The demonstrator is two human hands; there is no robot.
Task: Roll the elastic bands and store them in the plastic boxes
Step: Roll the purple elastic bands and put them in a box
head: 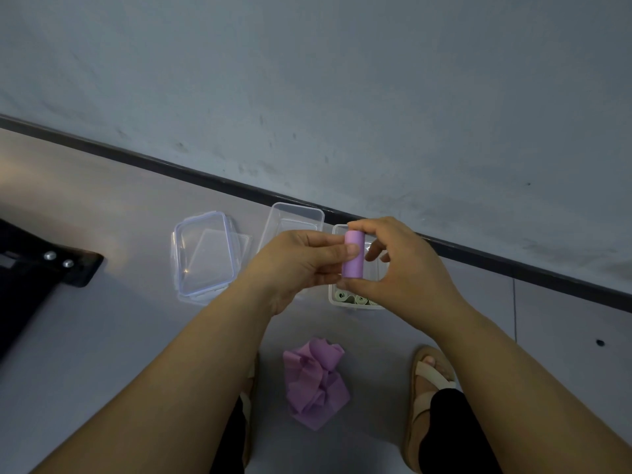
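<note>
Where the grey floor (102,206) meets the wall, the plastic boxes stand in a row beside a black bracket with two screws (41,268). Two clear lids (205,254) lie stacked at the left. Next to them is an empty box (297,213), and at the right a second box (337,295) already holds pale green rolls (359,299).

Nearer the person, between the sandalled feet, lies a loose pile of purple bands (314,384), not yet rolled.

Both hands are raised over the second box. The left hand (294,265) pinches the side of a purple roll (354,254) with its thumb in front and its fingers (325,239) behind. The right hand (400,265) caps the two ends, forefinger on the far end and thumb on the near one, with its other fingers spread loosely.

The roll looks tight and finished. Its long axis runs away from the person, and the far end points toward the wall. The second box lies directly below and behind the roll, with its long side running much the same way. The right hand is nearer to that box, so lowering the roll in beside the green ones seems the likely next step, with little turning needed. The risk would be the roll springing open as the pinch lets go.
</note>
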